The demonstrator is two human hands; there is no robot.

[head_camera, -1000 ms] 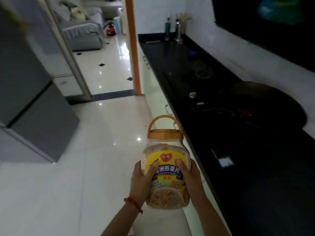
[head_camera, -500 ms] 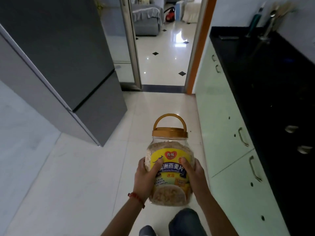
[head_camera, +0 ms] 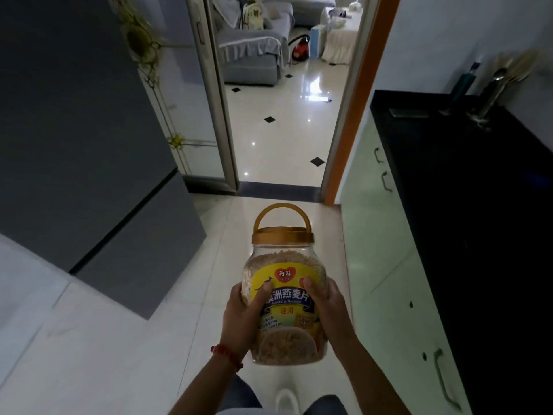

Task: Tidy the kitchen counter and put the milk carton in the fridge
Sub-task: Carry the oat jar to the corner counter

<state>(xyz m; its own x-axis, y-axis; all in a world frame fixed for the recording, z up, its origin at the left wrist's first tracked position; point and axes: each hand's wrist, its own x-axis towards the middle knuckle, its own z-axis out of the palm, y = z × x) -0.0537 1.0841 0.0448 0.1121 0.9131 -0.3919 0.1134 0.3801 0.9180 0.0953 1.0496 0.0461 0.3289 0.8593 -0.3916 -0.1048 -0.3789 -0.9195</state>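
I hold a clear plastic oatmeal jar [head_camera: 284, 265] with an amber lid, a loop handle and a yellow-and-blue label, upright in front of me over the floor. My left hand [head_camera: 244, 319] grips its left side and my right hand [head_camera: 327, 310] grips its right side. The grey fridge [head_camera: 83, 151] stands at the left with its doors closed. The black kitchen counter [head_camera: 478, 190] runs along the right. No milk carton is in view.
Pale green cabinet doors [head_camera: 386, 283] with metal handles sit under the counter. A bottle [head_camera: 463, 85] and a utensil holder [head_camera: 493, 91] stand at the counter's far end. An open doorway [head_camera: 284, 130] ahead leads to a living room with a grey sofa [head_camera: 251, 52].
The view has swung left, away from the counter and toward the fridge and doorway, and I have stepped closer to them. Both hands keep the same hold on the jar.
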